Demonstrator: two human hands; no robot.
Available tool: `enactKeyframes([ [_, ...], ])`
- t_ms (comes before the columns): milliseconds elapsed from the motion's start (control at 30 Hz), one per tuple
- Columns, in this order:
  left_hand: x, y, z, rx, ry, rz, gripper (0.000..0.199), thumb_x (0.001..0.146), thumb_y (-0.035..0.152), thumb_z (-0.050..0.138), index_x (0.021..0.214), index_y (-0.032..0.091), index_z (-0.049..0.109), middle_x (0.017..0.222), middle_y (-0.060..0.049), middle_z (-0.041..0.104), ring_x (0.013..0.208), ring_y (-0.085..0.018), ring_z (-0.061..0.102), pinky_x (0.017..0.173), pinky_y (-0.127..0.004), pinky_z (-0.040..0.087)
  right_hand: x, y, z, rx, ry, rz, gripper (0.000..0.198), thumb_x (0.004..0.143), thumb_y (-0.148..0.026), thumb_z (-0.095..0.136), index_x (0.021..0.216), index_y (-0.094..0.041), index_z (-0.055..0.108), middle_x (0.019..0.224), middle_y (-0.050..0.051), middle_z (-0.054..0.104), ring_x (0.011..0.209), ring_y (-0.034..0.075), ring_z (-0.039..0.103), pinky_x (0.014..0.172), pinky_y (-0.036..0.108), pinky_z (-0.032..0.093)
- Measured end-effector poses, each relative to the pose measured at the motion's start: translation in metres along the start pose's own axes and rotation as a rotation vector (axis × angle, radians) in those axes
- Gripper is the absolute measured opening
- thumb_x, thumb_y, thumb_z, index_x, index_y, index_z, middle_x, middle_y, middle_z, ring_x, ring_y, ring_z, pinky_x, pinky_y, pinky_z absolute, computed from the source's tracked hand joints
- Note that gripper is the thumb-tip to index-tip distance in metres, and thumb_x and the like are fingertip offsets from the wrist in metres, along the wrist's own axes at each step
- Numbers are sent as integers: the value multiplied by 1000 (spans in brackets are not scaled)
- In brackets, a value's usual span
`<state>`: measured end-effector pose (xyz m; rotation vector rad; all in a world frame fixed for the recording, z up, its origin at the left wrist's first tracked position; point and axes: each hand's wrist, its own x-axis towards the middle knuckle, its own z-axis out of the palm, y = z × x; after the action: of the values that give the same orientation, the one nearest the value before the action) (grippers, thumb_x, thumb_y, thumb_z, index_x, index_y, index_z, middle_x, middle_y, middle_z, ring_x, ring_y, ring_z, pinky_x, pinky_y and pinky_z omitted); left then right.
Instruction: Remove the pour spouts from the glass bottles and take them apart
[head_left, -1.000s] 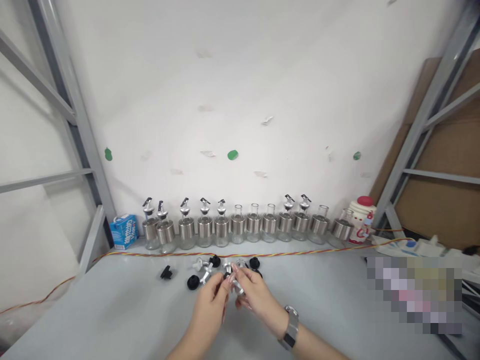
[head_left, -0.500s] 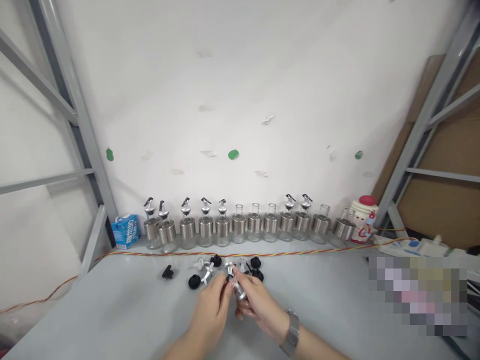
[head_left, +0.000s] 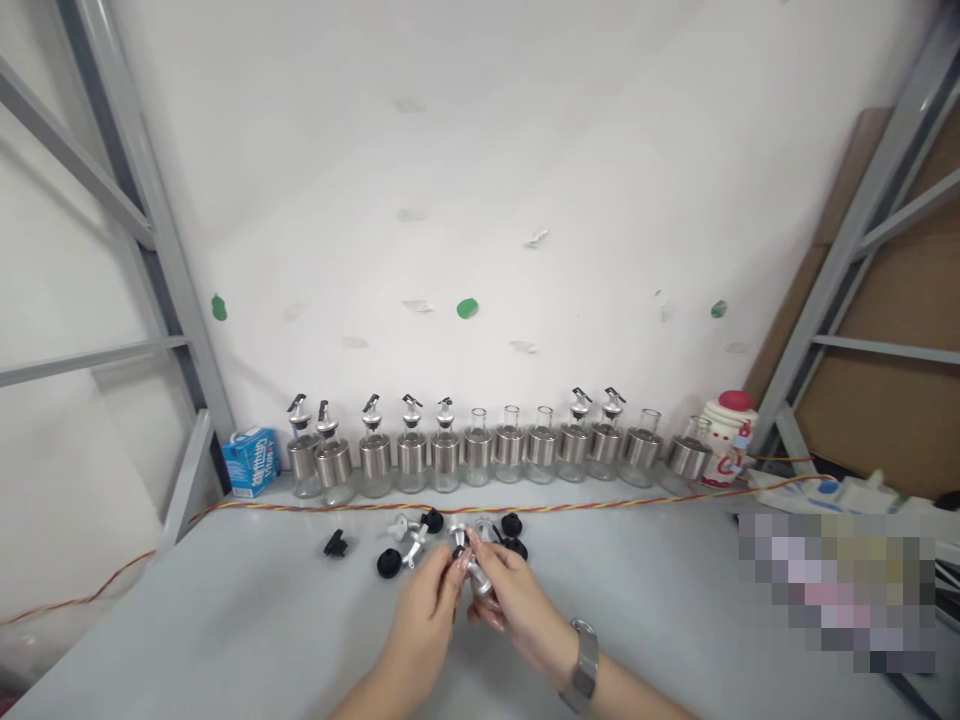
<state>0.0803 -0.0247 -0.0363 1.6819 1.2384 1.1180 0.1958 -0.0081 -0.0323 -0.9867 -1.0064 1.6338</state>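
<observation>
Over the grey table, my right hand (head_left: 521, 595) is closed round a silver bottle pourer (head_left: 478, 578), its spout end partly covered by fingers. My left hand (head_left: 424, 610) pinches a small black part (head_left: 459, 551) against the pourer's narrow end; its exact shape is hidden by the fingertips. Just beyond the hands lie loose pourer pieces: a silver spout (head_left: 414, 546), a black stopper (head_left: 388, 563), another black stopper (head_left: 511, 524) and more silver pieces. Farther left is a black piece (head_left: 336, 543) on its own.
Along the wall stands a row of glass bottles with steel sleeves (head_left: 412, 455), several topped with pourers, others bare-necked. A blue carton (head_left: 251, 463) ends the row at left, a red-lidded container (head_left: 727, 440) at right. A twisted red-yellow wire (head_left: 525, 511) crosses the table before the bottles.
Both hands stay in nearly the same place, with only slight finger shifts around the pourer and the black part. Everything else is unmoved.
</observation>
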Motion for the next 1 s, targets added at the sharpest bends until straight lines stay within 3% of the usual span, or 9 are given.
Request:
enactKeyframes([
  [133, -3, 5, -8, 299, -29, 150, 24, 87, 37, 29, 73, 21, 40, 66, 0, 54, 62, -15, 50, 59, -25, 35, 2, 1, -2, 64, -52, 51, 46, 65, -62, 54, 56, -18, 43, 30, -12, 29, 25, 3, 24, 35, 20, 35],
  [300, -2, 4, -12, 453, -24, 155, 22, 87, 35, 28, 76, 22, 41, 70, -2, 56, 63, -17, 52, 58, -26, 33, 2, 1, -1, 21, -23, 50, 47, 62, -64, 54, 59, -18, 45, 31, -13, 29, 23, 3, 22, 33, 20, 33],
  [400, -1, 3, -8, 373, 10, 135, 23, 86, 35, 29, 72, 21, 41, 66, 0, 54, 62, -16, 50, 57, -24, 34, 0, -3, 0, -9, 6, 32, 48, 61, -64, 55, 61, -17, 48, 34, -12, 34, 24, 2, 22, 33, 20, 32],
  [633, 3, -5, 8, -122, -50, -75, 28, 83, 44, 35, 66, 21, 35, 46, 9, 33, 37, -8, 35, 38, -18, 28, 1, -9, -4, 13, 34, -31, 38, 62, -49, 64, 57, -15, 47, 39, -10, 40, 27, 1, 26, 36, 19, 31],
  [1000, 3, 1, 9, -221, -68, -70, 29, 81, 43, 40, 64, 20, 36, 46, 10, 33, 36, -6, 33, 36, -16, 27, 1, -19, -8, -34, -10, -20, 35, 65, -44, 63, 54, -16, 45, 36, -9, 40, 27, 1, 24, 36, 19, 27],
])
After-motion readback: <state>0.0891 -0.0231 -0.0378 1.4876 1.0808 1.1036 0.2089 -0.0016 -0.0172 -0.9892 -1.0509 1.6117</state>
